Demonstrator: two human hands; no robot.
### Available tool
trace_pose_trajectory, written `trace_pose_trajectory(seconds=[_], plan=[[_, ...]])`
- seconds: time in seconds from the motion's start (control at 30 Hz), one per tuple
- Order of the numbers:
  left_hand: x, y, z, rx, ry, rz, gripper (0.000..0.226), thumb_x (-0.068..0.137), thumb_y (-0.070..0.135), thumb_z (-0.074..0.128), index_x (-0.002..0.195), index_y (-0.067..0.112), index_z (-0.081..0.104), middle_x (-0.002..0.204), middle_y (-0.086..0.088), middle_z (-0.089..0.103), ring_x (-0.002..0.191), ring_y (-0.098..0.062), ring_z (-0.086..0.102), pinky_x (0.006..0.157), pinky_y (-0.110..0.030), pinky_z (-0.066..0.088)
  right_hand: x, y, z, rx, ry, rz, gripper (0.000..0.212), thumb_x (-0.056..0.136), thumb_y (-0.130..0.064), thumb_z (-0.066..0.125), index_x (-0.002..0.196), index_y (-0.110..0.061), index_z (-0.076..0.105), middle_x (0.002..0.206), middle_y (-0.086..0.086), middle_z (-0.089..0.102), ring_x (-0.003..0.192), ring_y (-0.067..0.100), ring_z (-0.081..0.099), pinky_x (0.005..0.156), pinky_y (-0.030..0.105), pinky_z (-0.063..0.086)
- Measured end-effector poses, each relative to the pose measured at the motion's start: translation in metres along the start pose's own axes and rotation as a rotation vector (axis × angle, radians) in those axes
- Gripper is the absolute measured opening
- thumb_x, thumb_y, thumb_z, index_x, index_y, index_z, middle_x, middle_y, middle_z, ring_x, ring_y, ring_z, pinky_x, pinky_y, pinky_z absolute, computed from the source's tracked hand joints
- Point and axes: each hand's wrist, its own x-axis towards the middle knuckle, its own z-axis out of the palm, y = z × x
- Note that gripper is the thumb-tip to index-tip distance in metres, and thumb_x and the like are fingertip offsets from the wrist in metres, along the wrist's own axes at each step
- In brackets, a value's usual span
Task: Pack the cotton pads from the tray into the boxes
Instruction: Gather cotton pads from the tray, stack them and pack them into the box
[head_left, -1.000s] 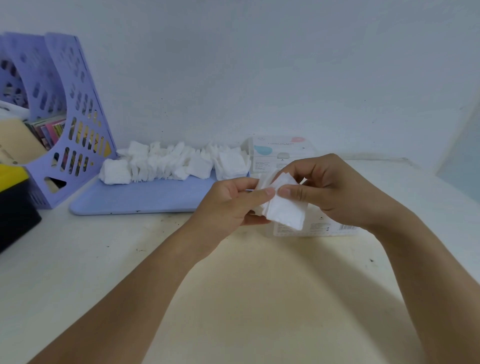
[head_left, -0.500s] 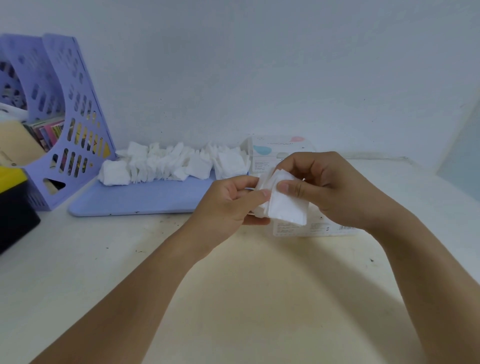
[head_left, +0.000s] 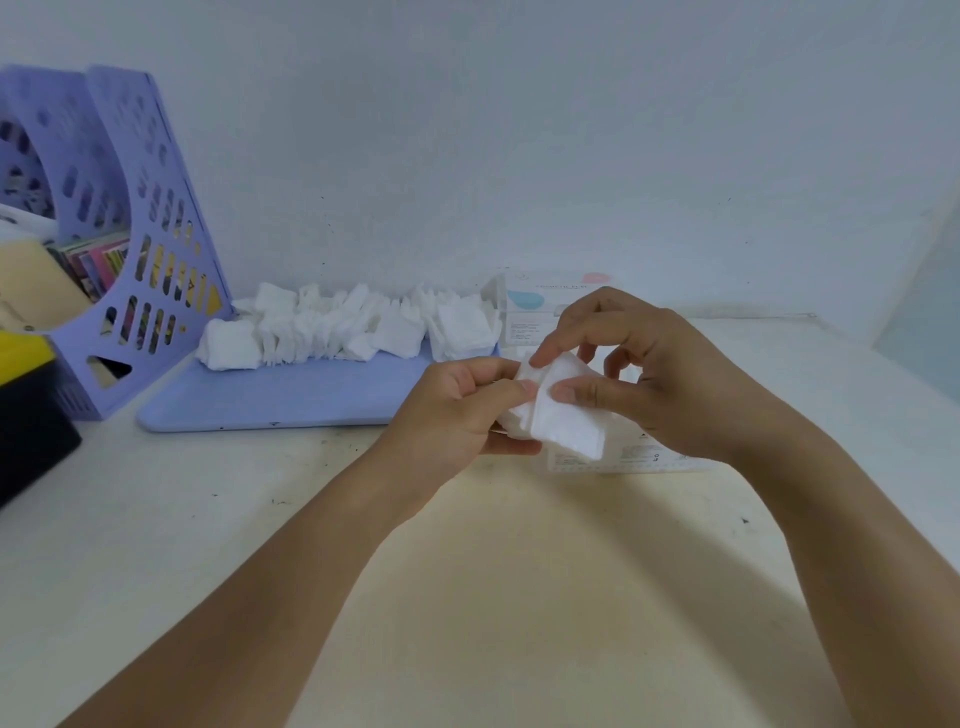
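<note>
Both hands pinch a small stack of white square cotton pads (head_left: 563, 415)
Left hand (head_left: 457, 410) and right hand (head_left: 649, 384) grip opposite edges; pads look light, soft, slippery; likely best squeezed flat

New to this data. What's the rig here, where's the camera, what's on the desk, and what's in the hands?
There is no robot: a person works with two bare hands, and the single picture comes from a wide-angle camera worn on their head, looking forward and down.

The left hand and the right hand together hold a small stack of white cotton pads above the white table; fingers of both hands pinch it.

Behind the hands, a lilac tray carries a long loose row of more cotton pads. To its right stands a pale box against the wall, and another box lies flat, mostly hidden under the right hand. At far left are a lilac perforated file holder with papers in it and a yellow and black object that I cannot identify.
</note>
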Motion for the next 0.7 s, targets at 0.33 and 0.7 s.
trace_pose_trajectory(seconds=[0.33, 0.7], plan=[[0.0005, -0.002, 0.0002, -0.061, -0.015, -0.058, 0.022, 0.099, 0.007, 0.055, 0.095, 0.011, 0.075, 0.096, -0.011, 0.076, 0.087, -0.02, 0.071, 0.068, -0.028, 0.06, -0.0016, -0.0011, -0.0004, -0.026, -0.06, 0.013, 0.019, 0.09, -0.016, 0.075, 0.101, -0.032, 0.075, 0.108, -0.013, 0.059, 0.1, 0.015, 0.059, 0.073, 0.015, 0.045], [0.0011, -0.0041, 0.0026, 0.041, -0.001, 0.01, 0.021, 0.101, 0.006, 0.053, 0.109, 0.006, 0.073, 0.092, -0.005, 0.076, 0.083, -0.011, 0.073, 0.068, -0.024, 0.06, -0.0017, -0.0038, 0.0034, -0.101, -0.064, 0.034, 0.013, 0.098, -0.013, 0.062, 0.094, -0.025, 0.063, 0.109, -0.007, 0.058, 0.1, 0.01, 0.056, 0.075, 0.02, 0.045]])
